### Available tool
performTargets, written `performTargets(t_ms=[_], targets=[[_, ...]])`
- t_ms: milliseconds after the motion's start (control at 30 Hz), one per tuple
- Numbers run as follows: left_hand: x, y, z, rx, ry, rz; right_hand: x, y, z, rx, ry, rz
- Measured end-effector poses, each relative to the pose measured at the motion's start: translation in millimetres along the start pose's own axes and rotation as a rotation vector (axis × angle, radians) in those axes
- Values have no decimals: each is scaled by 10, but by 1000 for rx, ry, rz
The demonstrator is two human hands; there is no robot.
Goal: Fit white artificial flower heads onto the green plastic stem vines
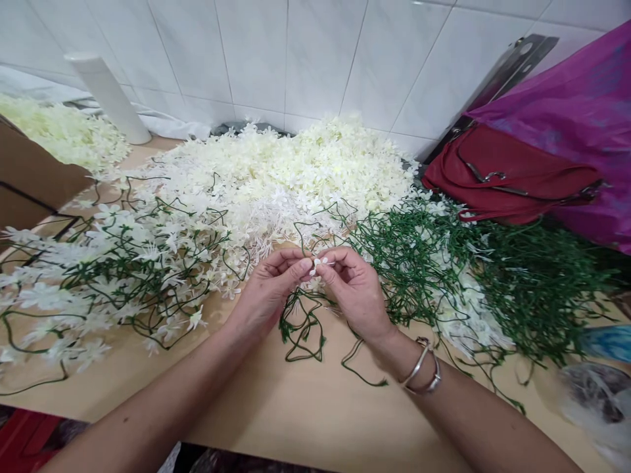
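My left hand [269, 286] and my right hand [355, 289] meet at the middle of a wooden table [296, 407]. Their fingertips are pinched together on a small white artificial flower [319, 263]. A green plastic vine stem [303, 325] hangs down from between the two hands onto the table. Two metal bangles [421, 371] sit on my right wrist. A heap of loose white flower heads [296, 171] lies just behind the hands. Vines with flowers on them [123, 263] spread to the left. Bare green stems [493, 276] are piled to the right.
A red handbag [507, 177] and purple fabric [576, 112] lie at the back right by a tiled wall. A white tube [108, 98] leans at the back left near another flower pile [59, 131]. A cardboard box [29, 184] stands left. Plastic bags [596, 387] lie at right.
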State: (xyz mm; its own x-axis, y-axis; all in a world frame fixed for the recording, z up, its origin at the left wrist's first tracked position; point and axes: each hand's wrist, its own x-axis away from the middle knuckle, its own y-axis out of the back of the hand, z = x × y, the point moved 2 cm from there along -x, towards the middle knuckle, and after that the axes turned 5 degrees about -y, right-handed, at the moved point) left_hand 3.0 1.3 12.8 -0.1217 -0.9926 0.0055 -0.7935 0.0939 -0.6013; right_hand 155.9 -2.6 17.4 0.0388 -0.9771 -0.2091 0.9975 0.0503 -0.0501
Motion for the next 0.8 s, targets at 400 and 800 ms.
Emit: performTargets(t_ms=[400, 800], targets=[[5, -38, 69, 27, 52, 12, -6, 16, 0, 5, -26, -14], [82, -66, 14, 91, 87, 42, -7, 4, 74, 119, 139, 29]])
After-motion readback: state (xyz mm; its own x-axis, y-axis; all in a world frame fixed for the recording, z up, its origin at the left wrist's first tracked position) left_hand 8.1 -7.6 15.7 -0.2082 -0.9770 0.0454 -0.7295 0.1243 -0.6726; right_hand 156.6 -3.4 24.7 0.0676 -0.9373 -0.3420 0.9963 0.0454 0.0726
